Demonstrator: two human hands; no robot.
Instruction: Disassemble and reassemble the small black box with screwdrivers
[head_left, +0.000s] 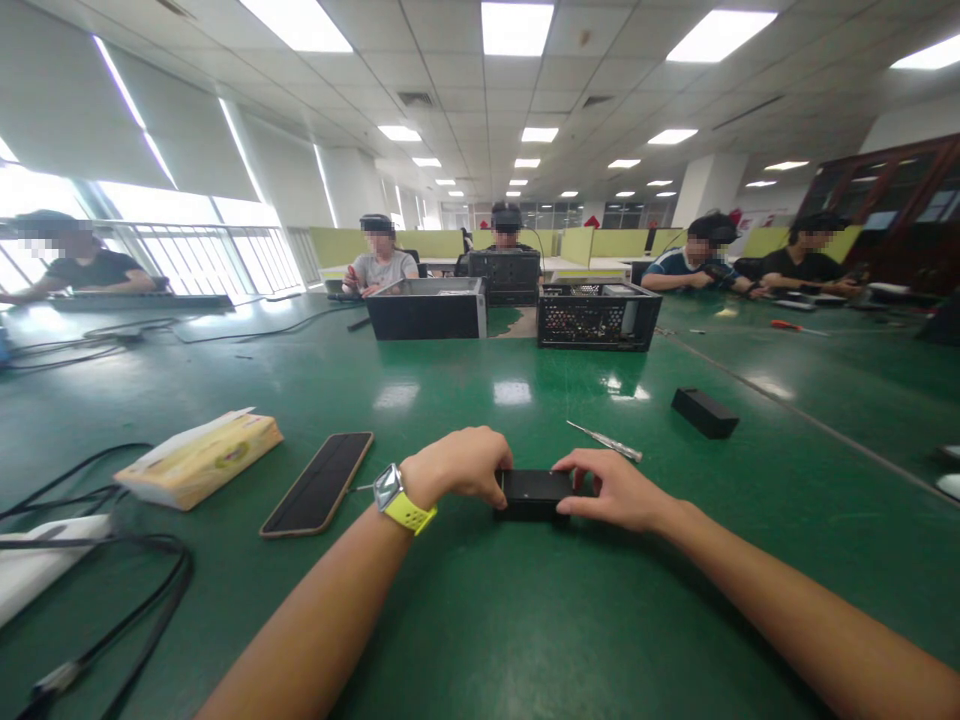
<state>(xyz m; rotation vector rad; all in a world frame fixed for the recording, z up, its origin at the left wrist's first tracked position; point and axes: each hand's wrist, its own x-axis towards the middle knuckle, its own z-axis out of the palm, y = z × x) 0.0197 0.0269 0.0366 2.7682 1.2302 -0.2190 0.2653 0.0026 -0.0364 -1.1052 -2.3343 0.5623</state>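
A small black box [534,492] lies flat on the green table [480,620] right in front of me. My left hand [461,465], with a watch on a yellow strap at the wrist, curls round the box's left end. My right hand [611,487] pinches its right end with thumb and fingers. Both hands rest on the table top. A slim screwdriver [606,441] lies just beyond my right hand.
A dark phone [319,483] and a tissue box [201,457] lie to the left, with black cables [112,560] at the left edge. Another black box [703,413] sits further right. Two open computer cases [427,307] [596,316] stand mid-table. Several people sit at the far side.
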